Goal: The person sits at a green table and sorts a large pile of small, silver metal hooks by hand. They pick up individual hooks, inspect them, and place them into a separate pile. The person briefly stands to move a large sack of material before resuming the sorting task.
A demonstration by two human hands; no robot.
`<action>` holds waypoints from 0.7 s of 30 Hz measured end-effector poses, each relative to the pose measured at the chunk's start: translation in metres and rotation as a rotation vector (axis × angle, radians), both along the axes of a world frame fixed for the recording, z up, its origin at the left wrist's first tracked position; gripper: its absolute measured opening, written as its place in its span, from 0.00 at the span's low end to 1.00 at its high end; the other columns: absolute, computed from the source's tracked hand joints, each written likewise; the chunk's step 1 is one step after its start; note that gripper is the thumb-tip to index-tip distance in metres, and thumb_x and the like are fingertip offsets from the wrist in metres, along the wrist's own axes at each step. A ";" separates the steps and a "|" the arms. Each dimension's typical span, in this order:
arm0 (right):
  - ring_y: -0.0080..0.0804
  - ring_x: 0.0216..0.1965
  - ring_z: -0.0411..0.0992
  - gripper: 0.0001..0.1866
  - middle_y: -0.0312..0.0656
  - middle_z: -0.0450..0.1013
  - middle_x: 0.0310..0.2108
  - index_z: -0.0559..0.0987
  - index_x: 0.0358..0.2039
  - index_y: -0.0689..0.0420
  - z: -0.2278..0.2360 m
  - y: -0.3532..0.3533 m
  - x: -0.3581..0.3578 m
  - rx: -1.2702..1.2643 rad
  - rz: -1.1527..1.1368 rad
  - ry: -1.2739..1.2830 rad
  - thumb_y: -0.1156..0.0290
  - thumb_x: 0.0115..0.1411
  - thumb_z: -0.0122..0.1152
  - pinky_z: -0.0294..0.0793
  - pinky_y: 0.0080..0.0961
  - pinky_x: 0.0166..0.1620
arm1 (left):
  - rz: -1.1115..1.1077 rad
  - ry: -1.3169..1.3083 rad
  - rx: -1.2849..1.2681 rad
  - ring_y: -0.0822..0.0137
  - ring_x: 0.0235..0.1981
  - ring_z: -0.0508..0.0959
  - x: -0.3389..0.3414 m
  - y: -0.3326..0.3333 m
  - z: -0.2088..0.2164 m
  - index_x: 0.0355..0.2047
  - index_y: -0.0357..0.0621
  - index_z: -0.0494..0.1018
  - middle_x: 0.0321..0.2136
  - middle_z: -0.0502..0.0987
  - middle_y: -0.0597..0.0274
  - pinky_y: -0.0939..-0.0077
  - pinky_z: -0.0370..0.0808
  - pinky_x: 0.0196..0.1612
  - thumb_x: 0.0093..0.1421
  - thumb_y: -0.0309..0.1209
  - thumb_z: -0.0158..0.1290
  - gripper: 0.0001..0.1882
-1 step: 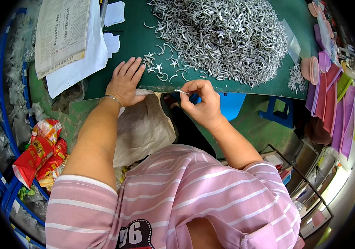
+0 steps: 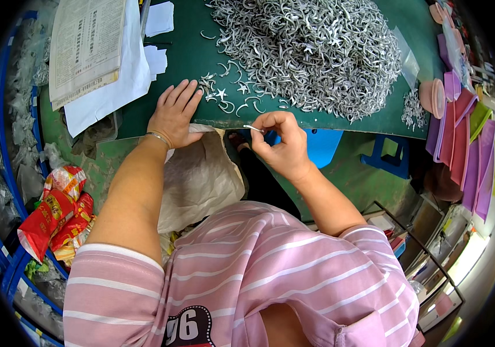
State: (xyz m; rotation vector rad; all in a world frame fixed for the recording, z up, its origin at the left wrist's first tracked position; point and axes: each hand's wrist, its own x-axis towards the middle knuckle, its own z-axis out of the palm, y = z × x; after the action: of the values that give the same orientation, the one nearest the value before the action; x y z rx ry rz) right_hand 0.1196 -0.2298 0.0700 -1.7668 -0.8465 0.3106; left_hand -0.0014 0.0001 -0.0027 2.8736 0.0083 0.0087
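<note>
My left hand (image 2: 175,113) lies flat on the green table (image 2: 143,110) near its front edge, fingers stretched out. Beside its fingertips are several loose silver curved pieces and small star-shaped pieces (image 2: 221,92). Just past the table's front edge, my right hand (image 2: 282,139) pinches a small curved silver piece (image 2: 251,127) between thumb and forefinger. Beyond both hands rises a large heap of silver crescent-shaped pieces (image 2: 317,63). Under my left hand, a pale cloth sack (image 2: 201,179) hangs down from the table edge.
Newspaper and white paper (image 2: 88,52) lie at the left. A smaller silver pile (image 2: 414,110) is near the right edge, beside pink containers (image 2: 431,97). Blue stools (image 2: 387,156) stand below. Red snack packets (image 2: 56,214) rest by the blue rack (image 2: 34,110) on the left.
</note>
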 end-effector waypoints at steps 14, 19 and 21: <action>0.23 0.26 0.74 0.14 0.39 0.74 0.27 0.70 0.37 0.62 -0.002 -0.001 -0.007 0.070 -0.009 0.140 0.82 0.51 0.64 0.74 0.17 0.29 | -0.017 0.004 0.012 0.56 0.66 0.52 -0.001 0.001 0.000 0.61 0.45 0.58 0.65 0.53 0.55 0.56 0.49 0.66 0.39 0.49 0.63 0.49; 0.37 0.29 0.74 0.07 0.44 0.75 0.29 0.76 0.32 0.62 -0.027 0.002 0.001 -0.094 -0.026 -0.116 0.82 0.51 0.62 0.74 0.27 0.33 | -0.012 -0.004 0.004 0.54 0.66 0.53 0.000 0.000 0.002 0.60 0.45 0.58 0.65 0.54 0.54 0.55 0.50 0.66 0.39 0.48 0.63 0.49; 0.42 0.32 0.74 0.06 0.46 0.75 0.31 0.77 0.31 0.62 -0.036 0.009 0.004 -0.085 -0.047 -0.167 0.82 0.51 0.62 0.74 0.31 0.36 | -0.013 -0.025 -0.012 0.52 0.65 0.55 0.000 0.000 0.002 0.60 0.45 0.58 0.64 0.56 0.53 0.52 0.52 0.64 0.39 0.47 0.63 0.49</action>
State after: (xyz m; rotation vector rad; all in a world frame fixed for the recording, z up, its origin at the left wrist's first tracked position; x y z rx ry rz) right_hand 0.1237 -0.2206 0.0343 -1.9091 -0.9198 0.1714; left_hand -0.0012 0.0005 -0.0002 2.8608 -0.0145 0.0424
